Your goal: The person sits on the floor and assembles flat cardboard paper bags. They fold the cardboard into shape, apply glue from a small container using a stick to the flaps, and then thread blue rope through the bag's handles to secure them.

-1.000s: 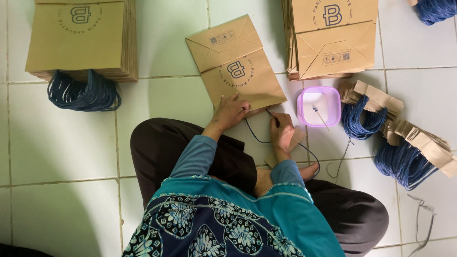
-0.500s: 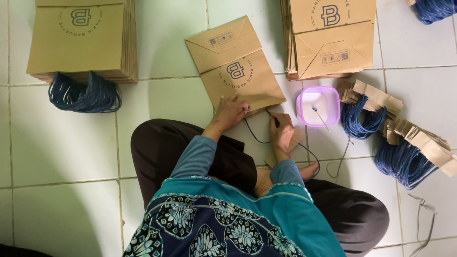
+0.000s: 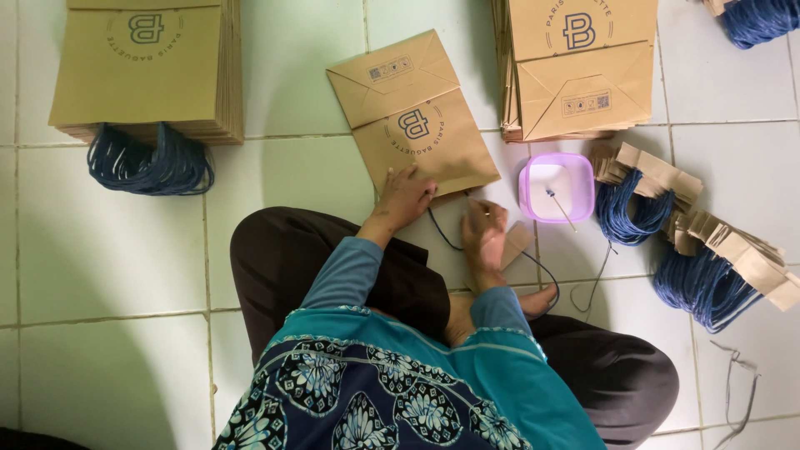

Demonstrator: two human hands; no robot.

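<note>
Head view, looking straight down on a person seated on the tiled floor [image 3: 292, 175]. The left hand [image 3: 406, 197] lies flat, fingers spread, on the lower edge of a flattened brown paper bag [image 3: 414, 121] that sits at 12 o'clock from the knees. Just at 3 o'clock of it, the right hand [image 3: 485, 235] has its fingers curled together, pinching a blue cord [image 3: 442, 234] that loops between the two hands; a small brown card piece [image 3: 517, 241] lies under that hand. At 2 o'clock, a pink tray [image 3: 531, 200] holds a thin stick. Beyond it, at 3 o'clock, bundles of blue cord handles [image 3: 629, 212] with card strips. Stacks of bags: one at 10 o'clock [image 3: 142, 67], one at 1 o'clock [image 3: 583, 62].
</note>
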